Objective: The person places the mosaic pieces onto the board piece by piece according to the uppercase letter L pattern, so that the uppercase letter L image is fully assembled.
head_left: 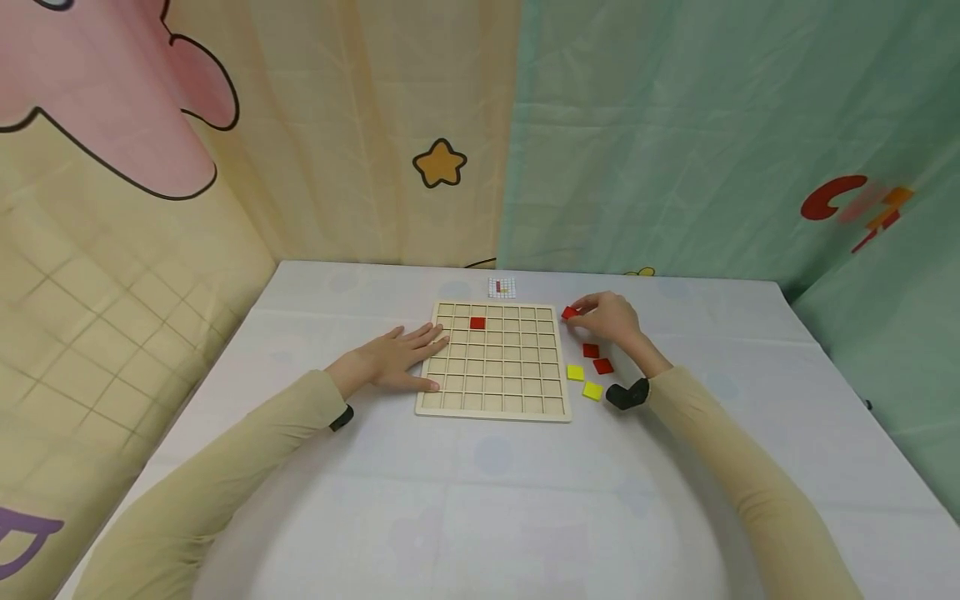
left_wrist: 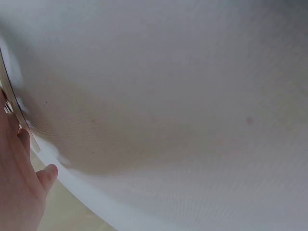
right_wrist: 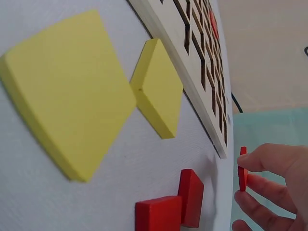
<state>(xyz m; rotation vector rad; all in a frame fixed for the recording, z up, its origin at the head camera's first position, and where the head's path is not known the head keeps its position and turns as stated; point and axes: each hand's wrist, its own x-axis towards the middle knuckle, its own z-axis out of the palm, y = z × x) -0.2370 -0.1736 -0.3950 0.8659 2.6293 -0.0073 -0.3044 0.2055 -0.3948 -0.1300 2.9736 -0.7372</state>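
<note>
A pale wooden grid board (head_left: 492, 416) lies on the table, one red square tile (head_left: 477, 323) sitting in a cell of its second row from the far edge. My left hand (head_left: 396, 358) rests on the board's left side with fingers spread. Beyond the far right corner, my right hand (head_left: 613, 320) pinches another red tile (right_wrist: 242, 171) between thumb and fingers; the right wrist view shows it edge-on. Nearer me, right of the board, lie two loose red tiles (head_left: 591, 351) and two yellow tiles (head_left: 575, 372).
Behind the board's far edge lies a small card (head_left: 502, 288) printed with a grid and a coloured pattern. A white cloth covers the table (head_left: 480, 517). Printed curtains (head_left: 637, 142) hang right behind and beside it.
</note>
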